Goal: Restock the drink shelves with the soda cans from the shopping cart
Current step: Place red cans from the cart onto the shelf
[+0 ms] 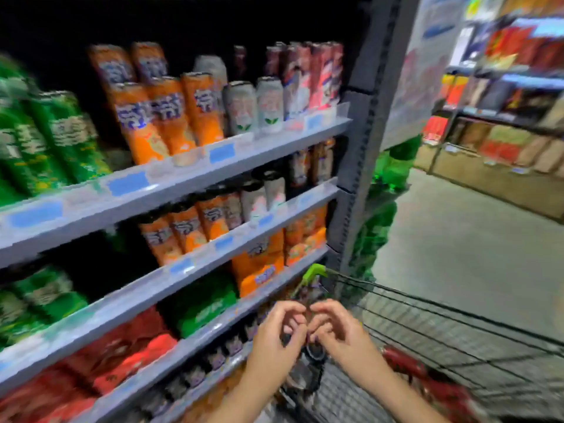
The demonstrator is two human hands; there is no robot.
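Observation:
The frame is blurred by motion. My left hand (274, 334) and my right hand (338, 331) are held close together above the near left corner of the black wire shopping cart (457, 340), fingers curled and fingertips almost touching. A dark round can top (314, 354) shows just below and between them; whether either hand grips anything cannot be made out. Red cans (406, 364) lie in the cart beside my right wrist. The drink shelves (232, 160) on the left hold orange cans (171, 123), green cans (61, 138) and white cans (253, 108).
Lower shelves carry orange, green and red multipacks and a row of dark purple cans (213, 358). A grey shelf upright (363, 148) ends the unit, with green bottles (396, 166) behind it. An aisle floor (473, 239) and more shelving (503, 132) lie to the right.

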